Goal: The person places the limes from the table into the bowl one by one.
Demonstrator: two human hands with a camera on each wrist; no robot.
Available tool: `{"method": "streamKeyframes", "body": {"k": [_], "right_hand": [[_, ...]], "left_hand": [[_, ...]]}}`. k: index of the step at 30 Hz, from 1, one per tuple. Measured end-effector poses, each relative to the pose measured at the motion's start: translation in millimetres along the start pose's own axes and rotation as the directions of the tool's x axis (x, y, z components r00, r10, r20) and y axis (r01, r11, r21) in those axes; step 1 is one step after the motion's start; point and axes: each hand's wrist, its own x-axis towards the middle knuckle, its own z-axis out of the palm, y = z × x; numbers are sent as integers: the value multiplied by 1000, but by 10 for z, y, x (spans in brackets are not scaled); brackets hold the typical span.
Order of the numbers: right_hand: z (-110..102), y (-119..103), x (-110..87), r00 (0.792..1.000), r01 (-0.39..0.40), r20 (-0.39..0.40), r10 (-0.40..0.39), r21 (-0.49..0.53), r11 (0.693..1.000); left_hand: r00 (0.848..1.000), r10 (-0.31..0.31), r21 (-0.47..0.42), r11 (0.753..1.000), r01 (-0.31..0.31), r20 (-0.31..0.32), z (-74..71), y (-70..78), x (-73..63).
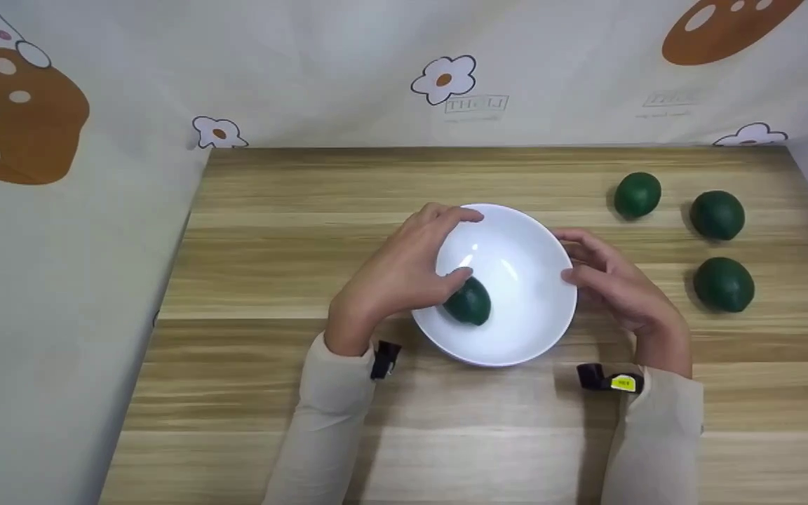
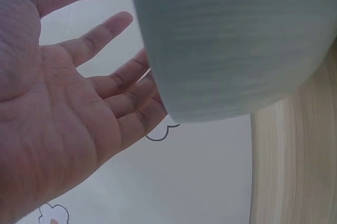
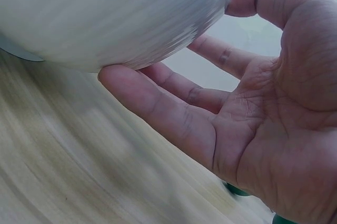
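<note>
A white bowl is between both hands, with one dark green lime-like fruit lying in its left part. My left hand reaches over the bowl's left rim, fingers spread and apart. Its thumb overlaps the fruit's upper end; in the left wrist view, the fingertips pass behind the bowl's edge. At the right side, my right hand holds the bowl, thumb at the rim and fingers against the outer wall. The right wrist view shows those fingers curving up to the bowl's underside.
Three more dark green fruits lie on the wooden table at the right: one at the back, one farther right and one nearer. A patterned cloth wall stands behind the table and along its left.
</note>
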Motion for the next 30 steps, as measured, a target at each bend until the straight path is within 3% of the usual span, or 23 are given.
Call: {"method": "streamKeyframes", "body": {"k": [20,25,30], "right_hand": [[-1,-9,2,1000,10,5,-10,13,1000],[-4,-5,-1,1000,16,10,-17,26,1000],[2,-8,-2,1000,0,4,0,9,1000]], "left_hand": [[999,-7,-39,999,5,-43,-119,-154,-23],[998,-48,-34,998,46,-50,-130,-216,-7],[995,-97,-18,995,97,-15,-144,-278,-11]]}}
